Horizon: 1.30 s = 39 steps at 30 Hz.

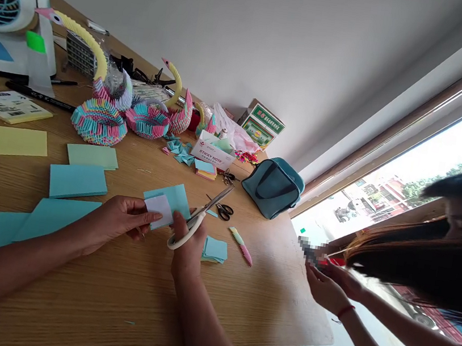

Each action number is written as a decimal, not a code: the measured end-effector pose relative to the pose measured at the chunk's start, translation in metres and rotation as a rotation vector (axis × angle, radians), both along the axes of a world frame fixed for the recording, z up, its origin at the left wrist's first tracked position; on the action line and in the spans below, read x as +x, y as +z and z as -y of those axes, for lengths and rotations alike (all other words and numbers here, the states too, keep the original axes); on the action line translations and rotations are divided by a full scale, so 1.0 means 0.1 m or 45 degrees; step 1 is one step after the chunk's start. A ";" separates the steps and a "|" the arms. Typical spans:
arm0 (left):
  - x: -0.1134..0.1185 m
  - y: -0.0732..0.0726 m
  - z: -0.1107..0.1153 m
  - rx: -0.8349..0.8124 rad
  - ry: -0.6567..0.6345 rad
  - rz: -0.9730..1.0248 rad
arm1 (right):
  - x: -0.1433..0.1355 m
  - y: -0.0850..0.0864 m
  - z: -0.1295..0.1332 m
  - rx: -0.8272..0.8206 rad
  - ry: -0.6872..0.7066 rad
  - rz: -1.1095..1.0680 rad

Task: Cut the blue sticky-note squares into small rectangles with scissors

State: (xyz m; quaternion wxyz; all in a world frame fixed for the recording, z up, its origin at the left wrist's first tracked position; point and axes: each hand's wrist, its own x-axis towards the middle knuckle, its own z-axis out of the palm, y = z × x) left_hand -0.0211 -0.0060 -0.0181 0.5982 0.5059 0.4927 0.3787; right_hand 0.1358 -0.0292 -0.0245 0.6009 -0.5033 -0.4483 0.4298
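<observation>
My left hand (127,218) pinches a blue sheet (179,197) together with a smaller white piece of paper (159,209) lying over it. Wrapped round the white handles of a pair of scissors (213,199) is my right hand (189,247). The scissors' blades are apart and point up and to the right, beside the sheet's right edge. Small cut blue papers (215,249) lie in a stack right of my right hand. Larger blue sheets (52,219) lie on the table beyond my left forearm, with a blue pad (78,181) above them.
Folded paper swans (99,121) stand at the back of the wooden table (108,310), near a fan (5,4). A sticky note box (213,152), black scissors (224,211), a pink-yellow stick (241,246) and a teal bag (274,187) are further right. Another person's hands (330,281) are at the right edge.
</observation>
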 end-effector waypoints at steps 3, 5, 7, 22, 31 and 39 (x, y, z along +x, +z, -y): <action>-0.03 0.05 -0.02 -0.031 0.005 0.001 | 0.01 0.02 0.00 -0.020 -0.012 -0.017; -0.05 0.07 -0.03 -0.050 0.013 0.025 | 0.02 0.03 0.00 -0.026 -0.014 -0.051; -0.07 0.10 -0.04 -0.062 0.026 0.051 | 0.02 0.04 0.00 -0.020 0.001 -0.103; -0.08 0.15 -0.03 -0.046 0.116 0.071 | 0.01 0.09 0.05 0.024 0.140 -0.133; -0.08 0.13 -0.03 -0.033 0.102 0.133 | -0.05 0.07 0.06 -0.042 0.223 -0.126; -0.07 0.13 -0.02 0.000 0.080 0.113 | -0.06 0.11 0.07 -0.055 0.176 -0.075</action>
